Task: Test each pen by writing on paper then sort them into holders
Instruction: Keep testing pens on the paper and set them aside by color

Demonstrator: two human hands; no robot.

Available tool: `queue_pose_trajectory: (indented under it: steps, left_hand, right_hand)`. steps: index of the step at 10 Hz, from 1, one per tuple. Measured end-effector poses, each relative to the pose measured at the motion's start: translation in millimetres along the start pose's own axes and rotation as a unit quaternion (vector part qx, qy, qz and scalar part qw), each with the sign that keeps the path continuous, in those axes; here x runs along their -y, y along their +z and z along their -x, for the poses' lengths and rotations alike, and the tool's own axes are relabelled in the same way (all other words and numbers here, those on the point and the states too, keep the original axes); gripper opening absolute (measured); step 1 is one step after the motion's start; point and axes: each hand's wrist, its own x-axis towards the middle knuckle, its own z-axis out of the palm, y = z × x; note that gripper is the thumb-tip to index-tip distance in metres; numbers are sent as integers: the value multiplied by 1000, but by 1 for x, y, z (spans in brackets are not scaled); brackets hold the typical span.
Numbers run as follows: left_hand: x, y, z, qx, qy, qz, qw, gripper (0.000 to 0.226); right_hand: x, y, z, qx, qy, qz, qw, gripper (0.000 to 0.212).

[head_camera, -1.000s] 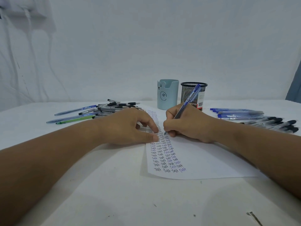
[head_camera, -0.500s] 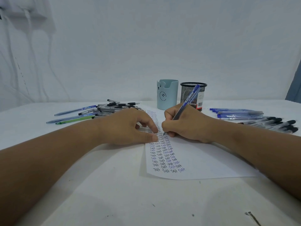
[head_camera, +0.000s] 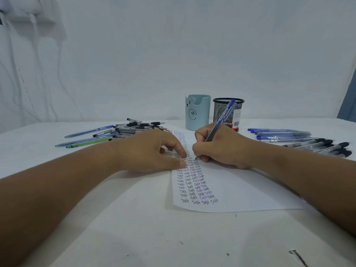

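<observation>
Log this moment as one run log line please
step: testing pen | right hand: writing with blue pen on paper | left hand: holding paper flat | holders: no pens visible

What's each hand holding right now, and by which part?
The right hand grips a blue pen low on its barrel, near the tip. The left hand holds nothing; it lies flat on the paper.

White table (head_camera: 134,228) bearing: paper (head_camera: 240,189) at centre, loose pen pile (head_camera: 123,132) far left, blue pens (head_camera: 279,134) and black pens (head_camera: 323,147) far right, blue holder (head_camera: 197,112) beside mesh holder (head_camera: 223,110) behind.
</observation>
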Motion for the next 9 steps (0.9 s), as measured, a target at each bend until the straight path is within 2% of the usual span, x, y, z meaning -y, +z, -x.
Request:
queue_pose_trajectory:
  steps: [5,8,9]
  left_hand:
    - [0,-1,0,3,3,-5,1000,26]
    - [-2,-1,1,7,1,-6,1000,44]
    - [-2,-1,1,5,4,-4,1000,36]
  right_hand:
    - [-1,0,-1,-10,-9,6,1000,34]
    - [-3,0,-2,-11,-4,2,1000,35]
    - [-4,0,-3,-19,-6,12,1000,37]
